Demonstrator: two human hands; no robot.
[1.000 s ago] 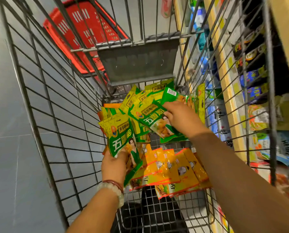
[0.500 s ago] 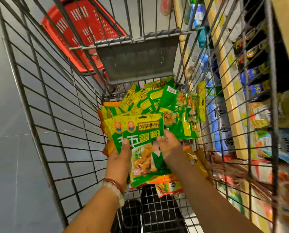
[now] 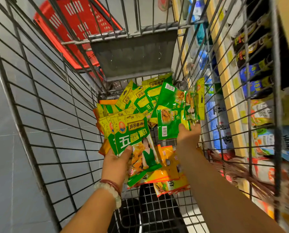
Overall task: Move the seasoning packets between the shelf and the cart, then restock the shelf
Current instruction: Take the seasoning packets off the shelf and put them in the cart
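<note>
With most seasoning packets heaped mid-frame in the cart, the left hand gripped a green stack, the right hand pinched another packet, restocking seemingly barely begun.

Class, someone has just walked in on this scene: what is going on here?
A person is gathering seasoning packets inside a grey wire shopping cart. The left hand grips a fanned stack of green-and-yellow five-spice packets. The right hand reaches to the loose green packets farther in. Orange-yellow packets lie beneath. Stocked shelves stand to the right.
</note>
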